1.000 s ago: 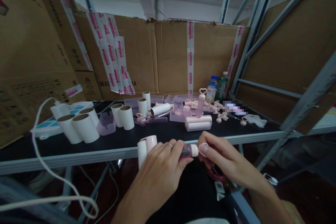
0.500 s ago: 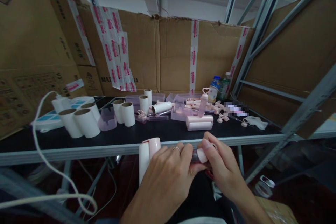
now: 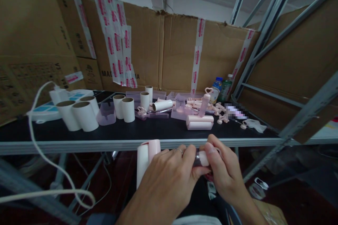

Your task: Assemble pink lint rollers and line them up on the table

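Note, nearest, before the worktop's metal front edge, a glossy capped tube, clasped in the curled left hand and pinched at its pale end between right hand thumb and fingers. See, beside the left knuckles, a smooth pink-and-white cylinder. Follow black worktop back from that edge, room enough for passing, to upright hollow white tubes toward the left end and a rounded pink roller right of centre. Find creased cardboard along the far edge.

Single head-worn view, facing forward and down, close above hands
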### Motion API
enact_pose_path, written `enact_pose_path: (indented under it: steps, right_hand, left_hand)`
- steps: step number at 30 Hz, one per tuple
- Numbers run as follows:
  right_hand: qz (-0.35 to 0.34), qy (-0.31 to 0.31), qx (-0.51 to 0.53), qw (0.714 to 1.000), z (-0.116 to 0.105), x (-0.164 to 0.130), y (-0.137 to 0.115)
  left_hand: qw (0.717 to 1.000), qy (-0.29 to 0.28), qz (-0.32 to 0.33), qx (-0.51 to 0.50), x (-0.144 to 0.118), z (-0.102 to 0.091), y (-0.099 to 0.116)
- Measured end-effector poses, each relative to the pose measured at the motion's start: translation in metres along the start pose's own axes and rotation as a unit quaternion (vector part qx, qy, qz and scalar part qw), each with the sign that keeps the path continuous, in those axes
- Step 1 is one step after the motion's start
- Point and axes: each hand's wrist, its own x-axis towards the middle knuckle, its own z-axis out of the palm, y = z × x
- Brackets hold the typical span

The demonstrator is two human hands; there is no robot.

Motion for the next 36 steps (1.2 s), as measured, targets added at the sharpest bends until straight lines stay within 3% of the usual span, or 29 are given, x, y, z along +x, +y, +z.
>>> enact_pose_path:
  steps: [8, 12, 16, 17, 19, 21, 23, 26, 30, 36]
  right_hand:
    - [0.061, 0.105, -0.021, 0.992, 0.012, -0.001, 0.009]
    - [0.094, 0.049, 0.061, 0.993, 0.017, 0.006, 0.006]
    - [0.071, -0.035, 0.165, 0.983, 0.016, 0.029, 0.011]
    - [0.043, -0.034, 0.135, 0.989, 0.015, 0.04, 0.013]
    - [-0.023, -0.025, -0.03, 0.999, 0.014, 0.066, 0.017]
    - [-0.073, -0.044, -0.214, 0.973, 0.016, 0.095, 0.022]
    - [-0.089, -0.074, -0.315, 0.942, 0.023, 0.123, 0.031]
    - [-0.071, -0.092, -0.367, 0.923, 0.039, 0.153, 0.048]
    - [-0.038, -0.107, -0.401, 0.909, 0.057, 0.168, 0.07]
    - [-0.031, -0.079, -0.33, 0.94, 0.061, 0.175, 0.084]
  left_hand:
    - [0.998, 0.011, -0.017, 0.059, 0.004, 0.011, -0.008]
    - [0.998, 0.015, -0.018, 0.061, 0.005, 0.01, -0.012]
    - [0.994, 0.022, -0.098, 0.032, 0.007, -0.001, -0.024]
    - [0.992, 0.035, -0.122, 0.007, 0.006, -0.005, -0.029]
    - [0.984, 0.065, -0.153, -0.057, 0.004, -0.014, -0.042]
    - [0.974, 0.096, -0.168, -0.116, 0.0, -0.022, -0.057]
    - [0.96, 0.117, -0.176, -0.185, -0.004, -0.029, -0.07]
    - [0.917, 0.143, -0.195, -0.317, -0.005, -0.036, -0.084]
    - [0.855, 0.185, -0.236, -0.424, -0.005, -0.044, -0.093]
    - [0.814, 0.248, -0.236, -0.469, -0.008, -0.054, -0.093]
